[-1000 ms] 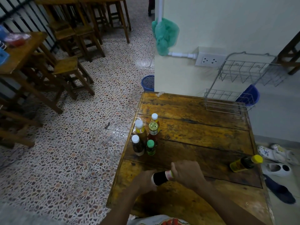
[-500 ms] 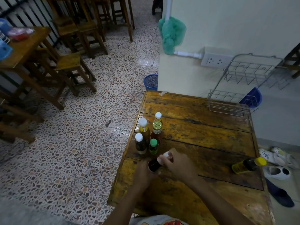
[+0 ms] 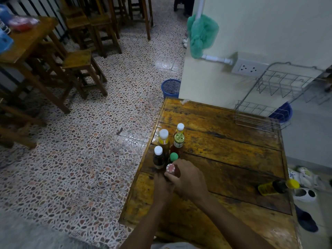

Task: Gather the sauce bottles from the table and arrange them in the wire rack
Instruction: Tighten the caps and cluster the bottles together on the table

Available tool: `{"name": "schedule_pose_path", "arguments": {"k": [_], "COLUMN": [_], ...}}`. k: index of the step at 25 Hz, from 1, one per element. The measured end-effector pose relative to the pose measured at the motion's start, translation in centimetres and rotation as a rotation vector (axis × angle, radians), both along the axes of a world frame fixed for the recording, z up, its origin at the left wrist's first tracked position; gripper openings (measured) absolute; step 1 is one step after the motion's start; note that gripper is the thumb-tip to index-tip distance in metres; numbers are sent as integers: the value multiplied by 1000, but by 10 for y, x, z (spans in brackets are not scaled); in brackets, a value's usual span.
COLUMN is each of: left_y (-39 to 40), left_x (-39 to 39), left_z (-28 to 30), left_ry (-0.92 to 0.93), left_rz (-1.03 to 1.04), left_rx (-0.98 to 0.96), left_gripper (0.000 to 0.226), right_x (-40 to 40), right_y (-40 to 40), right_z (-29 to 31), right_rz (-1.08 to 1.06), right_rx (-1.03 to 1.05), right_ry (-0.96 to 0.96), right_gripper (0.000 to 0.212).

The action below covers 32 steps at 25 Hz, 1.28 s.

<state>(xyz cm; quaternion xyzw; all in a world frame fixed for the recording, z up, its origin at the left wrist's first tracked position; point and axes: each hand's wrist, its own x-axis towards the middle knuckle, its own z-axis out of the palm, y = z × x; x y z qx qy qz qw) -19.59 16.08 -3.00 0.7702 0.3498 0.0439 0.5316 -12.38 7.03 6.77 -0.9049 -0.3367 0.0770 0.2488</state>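
Observation:
Both hands hold a dark sauce bottle with a pink-and-white cap (image 3: 170, 168), upright at the table's left edge. My right hand (image 3: 188, 178) wraps its body and my left hand (image 3: 162, 186) steadies it from the left. Touching it stands a cluster of several bottles: a small green-capped one (image 3: 173, 157), a dark white-capped one (image 3: 158, 157), a tall yellow-labelled one (image 3: 163, 141), a red one with a gold lid (image 3: 178, 142) and another white-capped one (image 3: 180, 128). A yellow-capped bottle (image 3: 276, 186) lies on its side at the right edge. The wire rack (image 3: 269, 105) stands at the far right corner.
The wooden table (image 3: 224, 150) abuts a cream wall with a socket (image 3: 248, 68). A blue basket (image 3: 171, 88) stands on the tiled floor beyond it, with wooden stools (image 3: 80, 69) at the left. Shoes (image 3: 305, 184) lie on the floor at the right.
The dark bottle, held lying sideways near the front a second ago, has been carried forward and stood upright against the cluster. Both hands moved with it.

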Motion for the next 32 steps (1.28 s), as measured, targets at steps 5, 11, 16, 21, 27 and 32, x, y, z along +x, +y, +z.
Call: {"name": "schedule_pose_path", "arguments": {"k": [5, 11, 16, 21, 27, 32], "left_y": [-5, -7, -23, -88, -199, -283], "left_x": [9, 15, 9, 2, 63, 123], "left_z": [2, -2, -7, -12, 6, 32], "left_ry": [-45, -16, 114, 447, 266, 45], "left_rz": [40, 133, 146, 67, -341, -526], "left_rx": [63, -30, 70, 130, 46, -88], "left_gripper": [38, 42, 56, 51, 50, 58], "right_x": [5, 10, 25, 63, 115, 107], "right_y": [-14, -35, -83, -170, -289, -338], "right_z": [-3, -1, 12, 37, 37, 12], "right_rz": [-10, 60, 57, -17, -190, -247], "right_rx": [16, 12, -8, -75, -242, -411], "right_ry": [35, 51, 19, -164, -377, -104], "right_gripper": [29, 25, 25, 18, 21, 27]}}
